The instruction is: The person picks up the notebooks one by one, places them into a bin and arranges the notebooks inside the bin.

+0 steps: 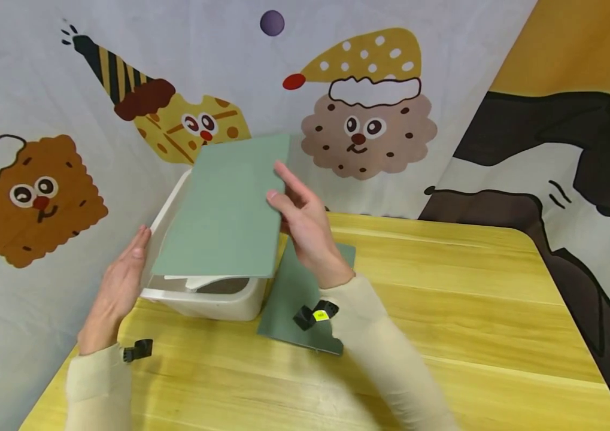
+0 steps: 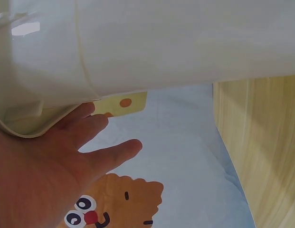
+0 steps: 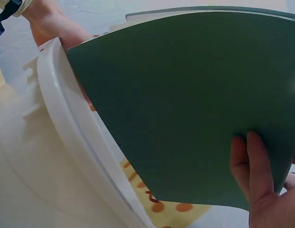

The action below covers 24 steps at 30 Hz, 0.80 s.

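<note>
My right hand [image 1: 311,233] grips a thin green notebook [image 1: 224,209] by its right edge, thumb on the upper face and fingers beneath. The notebook slants over a white plastic bin [image 1: 202,304], covering most of its opening. In the right wrist view, two fingers [image 3: 258,164] lie against the dark green underside. My left hand [image 1: 121,284] rests against the bin's left side with its fingers extended; the left wrist view shows them along the outside of the rim. White, paper-like items [image 1: 199,280] show inside the bin below the notebook's near edge.
Another green notebook [image 1: 294,308] lies on the wooden table [image 1: 461,317], right of the bin and partly under my right forearm. A cloth backdrop [image 1: 261,78] printed with cartoon biscuits hangs close behind the bin. Black straps circle both wrists.
</note>
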Motion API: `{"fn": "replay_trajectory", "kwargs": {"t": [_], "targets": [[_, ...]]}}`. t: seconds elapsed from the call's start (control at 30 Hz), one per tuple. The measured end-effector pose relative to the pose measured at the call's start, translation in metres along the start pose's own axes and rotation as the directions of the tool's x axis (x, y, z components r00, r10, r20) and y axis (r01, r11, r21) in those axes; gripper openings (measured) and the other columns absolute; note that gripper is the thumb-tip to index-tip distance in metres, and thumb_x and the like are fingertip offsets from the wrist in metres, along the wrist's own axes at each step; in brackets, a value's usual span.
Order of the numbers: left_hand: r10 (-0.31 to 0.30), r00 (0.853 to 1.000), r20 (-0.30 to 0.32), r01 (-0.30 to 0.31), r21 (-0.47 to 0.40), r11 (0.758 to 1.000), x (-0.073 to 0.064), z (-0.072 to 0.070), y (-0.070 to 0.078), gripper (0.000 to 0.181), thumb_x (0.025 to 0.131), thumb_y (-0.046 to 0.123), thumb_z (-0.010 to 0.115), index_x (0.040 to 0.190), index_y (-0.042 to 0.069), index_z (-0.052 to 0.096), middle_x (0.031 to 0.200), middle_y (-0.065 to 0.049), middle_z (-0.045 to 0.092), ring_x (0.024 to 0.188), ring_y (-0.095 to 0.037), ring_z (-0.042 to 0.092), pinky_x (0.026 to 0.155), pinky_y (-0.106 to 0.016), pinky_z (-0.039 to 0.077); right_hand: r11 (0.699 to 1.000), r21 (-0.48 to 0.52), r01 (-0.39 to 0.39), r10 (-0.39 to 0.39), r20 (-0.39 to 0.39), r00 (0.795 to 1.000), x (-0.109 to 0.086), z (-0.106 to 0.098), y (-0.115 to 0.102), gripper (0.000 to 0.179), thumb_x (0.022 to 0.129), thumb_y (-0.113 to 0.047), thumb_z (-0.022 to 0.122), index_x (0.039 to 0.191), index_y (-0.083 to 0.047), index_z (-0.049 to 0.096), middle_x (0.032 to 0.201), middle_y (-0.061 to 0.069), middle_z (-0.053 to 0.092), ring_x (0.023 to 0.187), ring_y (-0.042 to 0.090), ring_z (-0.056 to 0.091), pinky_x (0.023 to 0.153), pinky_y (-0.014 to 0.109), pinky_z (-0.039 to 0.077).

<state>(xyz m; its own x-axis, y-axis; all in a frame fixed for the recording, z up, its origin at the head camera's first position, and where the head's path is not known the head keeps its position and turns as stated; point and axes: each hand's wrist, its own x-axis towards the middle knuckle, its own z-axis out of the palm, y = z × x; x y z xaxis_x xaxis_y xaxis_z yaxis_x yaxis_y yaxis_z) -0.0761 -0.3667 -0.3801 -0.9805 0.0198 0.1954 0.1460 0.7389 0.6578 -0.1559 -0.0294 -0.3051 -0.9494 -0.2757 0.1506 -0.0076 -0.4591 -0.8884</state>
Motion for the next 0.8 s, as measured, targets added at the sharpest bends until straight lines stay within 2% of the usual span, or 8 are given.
{"fn": "replay_trajectory", "kwargs": {"t": [0.13,0.27,0.47,0.6,0.7,0.77,0.8], "targets": [[0.01,1.0,-0.005,-0.01,-0.003,1.0,-0.001,0.001,0.0,0.055,0.115,0.032,0.012,0.167,0.013,0.015,0.173,-0.007,0.006,0.154,-0.052,0.009,0.12,-0.072,0.004,0.999,-0.038,-0.021,0.021,-0.008,1.0,0.007,0.012,0.012,0.055,0.103,-0.01,0.062,0.155,-0.024,0.051,0.157,-0.009,0.046,0.084,0.007,0.063,0.069,0.022,0.056],[0.013,1.0,-0.003,-0.013,0.001,1.0,-0.001,0.001,0.001,0.056,0.115,0.034,0.011,0.167,0.014,0.015,0.173,-0.006,0.006,0.153,-0.054,0.01,0.118,-0.074,0.004,0.991,-0.131,-0.004,0.003,-0.009,1.0,0.011,0.022,0.024,0.055,0.103,-0.012,0.063,0.155,-0.024,0.051,0.159,-0.007,0.045,0.091,0.009,0.063,0.073,0.022,0.055],[0.018,1.0,0.002,-0.018,0.009,1.0,0.0,0.0,0.001,0.057,0.115,0.036,0.009,0.167,0.015,0.015,0.173,-0.005,0.006,0.153,-0.052,0.01,0.118,-0.074,0.005,0.981,-0.195,-0.016,0.01,-0.032,0.999,0.019,0.031,0.041,0.056,0.101,-0.012,0.065,0.154,-0.023,0.052,0.154,-0.006,0.052,0.085,0.006,0.061,0.068,0.019,0.051],[0.027,1.0,0.001,-0.027,0.015,1.0,0.0,0.0,0.001,0.058,0.115,0.037,0.01,0.166,0.012,0.016,0.173,-0.007,0.008,0.153,-0.053,0.011,0.118,-0.073,0.007,0.968,-0.243,-0.06,0.05,-0.048,0.998,0.025,0.037,0.05,0.057,0.101,-0.01,0.065,0.155,-0.021,0.051,0.153,0.0,0.054,0.07,0.009,0.059,0.06,0.02,0.05],[0.031,1.0,-0.004,-0.031,0.02,0.999,0.0,0.0,0.0,0.06,0.115,0.038,0.01,0.166,0.008,0.018,0.173,-0.009,0.009,0.153,-0.053,0.012,0.118,-0.073,0.008,0.943,-0.324,-0.073,0.067,-0.03,0.997,0.029,0.042,0.055,0.059,0.101,-0.008,0.061,0.157,-0.019,0.047,0.153,0.004,0.053,0.06,0.009,0.057,0.055,0.02,0.048],[0.029,1.0,-0.003,-0.029,0.019,0.999,0.0,0.001,0.0,0.061,0.115,0.039,0.009,0.166,0.007,0.019,0.173,-0.01,0.009,0.153,-0.052,0.012,0.118,-0.073,0.008,0.923,-0.378,-0.078,0.077,-0.018,0.997,0.032,0.046,0.057,0.061,0.101,-0.006,0.059,0.159,-0.016,0.044,0.146,0.005,0.058,0.051,0.008,0.051,0.051,0.02,0.046],[0.03,1.0,-0.003,-0.029,0.016,0.999,0.0,0.001,-0.001,0.061,0.115,0.039,0.009,0.165,0.007,0.019,0.173,-0.01,0.009,0.153,-0.052,0.012,0.118,-0.073,0.008,0.907,-0.414,-0.079,0.08,-0.014,0.997,0.033,0.047,0.058,0.062,0.101,-0.006,0.058,0.16,-0.016,0.042,0.135,0.008,0.065,0.046,0.008,0.046,0.048,0.019,0.043]]}}
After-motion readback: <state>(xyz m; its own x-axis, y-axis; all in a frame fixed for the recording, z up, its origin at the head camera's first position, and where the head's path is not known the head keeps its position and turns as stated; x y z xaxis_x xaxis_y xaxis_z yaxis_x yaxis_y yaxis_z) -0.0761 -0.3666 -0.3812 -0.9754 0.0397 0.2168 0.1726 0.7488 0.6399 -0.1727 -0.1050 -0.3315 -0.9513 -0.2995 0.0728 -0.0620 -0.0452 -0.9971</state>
